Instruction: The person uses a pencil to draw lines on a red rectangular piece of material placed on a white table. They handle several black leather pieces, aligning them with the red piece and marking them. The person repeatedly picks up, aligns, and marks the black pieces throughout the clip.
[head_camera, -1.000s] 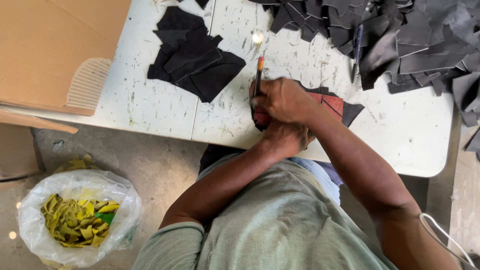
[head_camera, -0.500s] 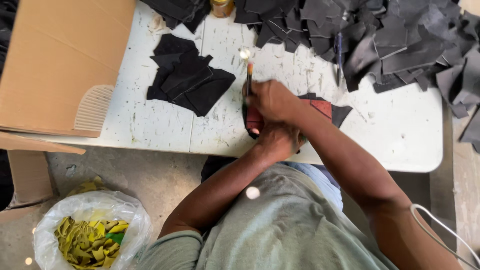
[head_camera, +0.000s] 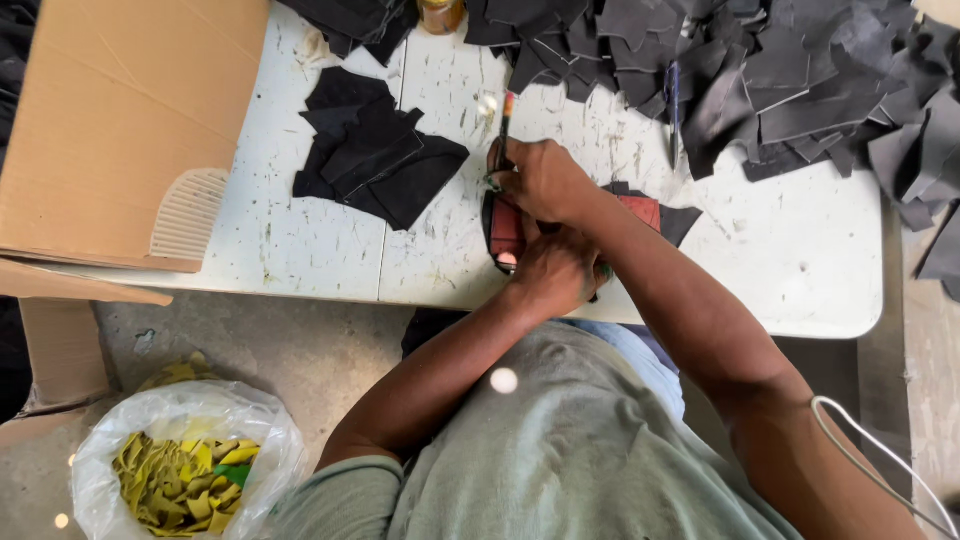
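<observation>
My right hand grips a thin brush with an orange-red handle, its tip down on a red-and-black leather piece lying on the white table. My left hand presses on the near end of that piece, just below the right hand. A small stack of cut black pieces lies to the left of my hands.
A big heap of dark grey and black leather scraps covers the table's far right. A blue pen lies by it. A glue jar stands at the far edge. A cardboard box sits left; a bag of yellow scraps is on the floor.
The view has shifted, so the table appears lower in the picture. My hands stay together on the red-and-black piece, with the brush still upright in the right hand.
</observation>
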